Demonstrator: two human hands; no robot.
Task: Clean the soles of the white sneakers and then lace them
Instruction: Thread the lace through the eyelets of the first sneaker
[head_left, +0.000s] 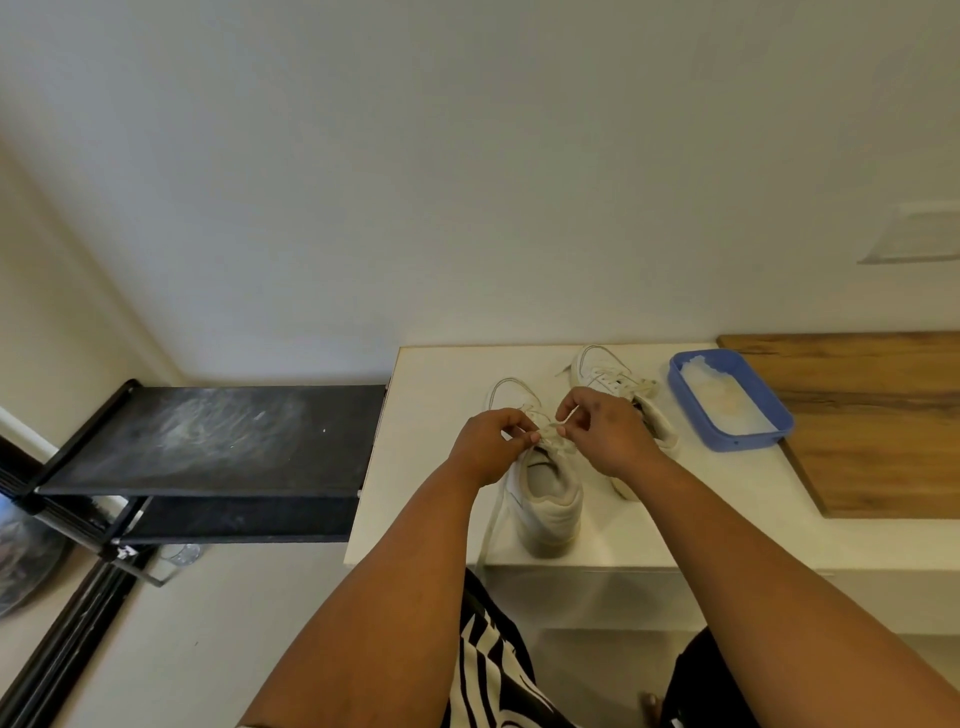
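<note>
A: Nearest us, striped black-and-white clothing (488, 670) low in view, both forearms reaching out over the white surface (431, 395).

B: We note the near sneaker (548, 499) standing upright at the surface's front edge, heel toward us. One lace (491, 525) trails off its left side and hangs over the edge.

A: Left hand (485, 449) sits above its tongue, fingers (519, 423) curled, pinching lace. Right hand (605, 434) likewise, thumb and forefinger pinching a lace end; the two hands nearly meet over the eyelets.

B: Behind the right hand, the second sneaker (613, 379), partly hidden. We cannot tell how far it is laced.

A: Just right of it, a blue tub (727, 397) holding something pale, its right part resting on a wooden board (872, 415).

B: Left of the surface, a black rack (218, 441), dusty on top. Farthest, plain wall.
</note>
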